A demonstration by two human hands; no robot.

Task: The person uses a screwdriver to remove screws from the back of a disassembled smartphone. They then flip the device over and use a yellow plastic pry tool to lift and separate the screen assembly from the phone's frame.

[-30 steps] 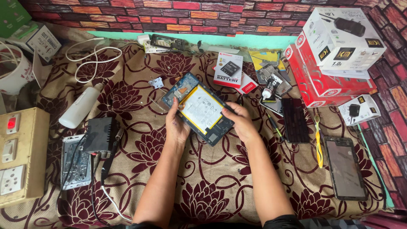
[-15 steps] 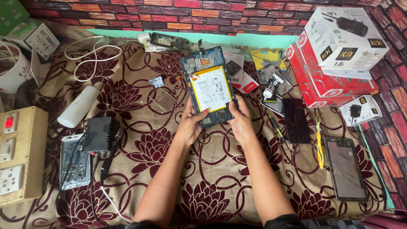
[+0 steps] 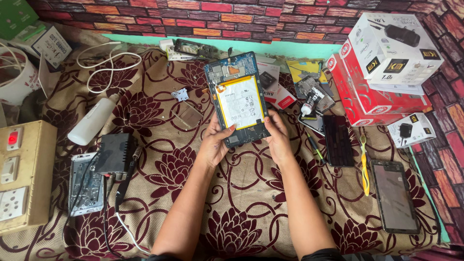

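Wall: painted brick pattern point(image 3: 270, 19) in red, orange and dark tones, beyond the hands.
Ledge: pale green strip point(image 3: 299, 47) below the wall.
Surface: beige cloth point(image 3: 241, 193) with maroon flowers, under the hands.
Light: even, soft.

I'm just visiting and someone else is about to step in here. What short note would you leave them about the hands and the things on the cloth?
Left hand: grips the opened tablet at its lower left edge.
Right hand: grips its lower right edge.
Tablet: held up over the cloth, back cover off, battery and blue board exposed.
Nearby: white bottle and black unit to the left, two dark devices to the right.
Done: tablet is open.
Left: battery is in place; no tool in either hand.
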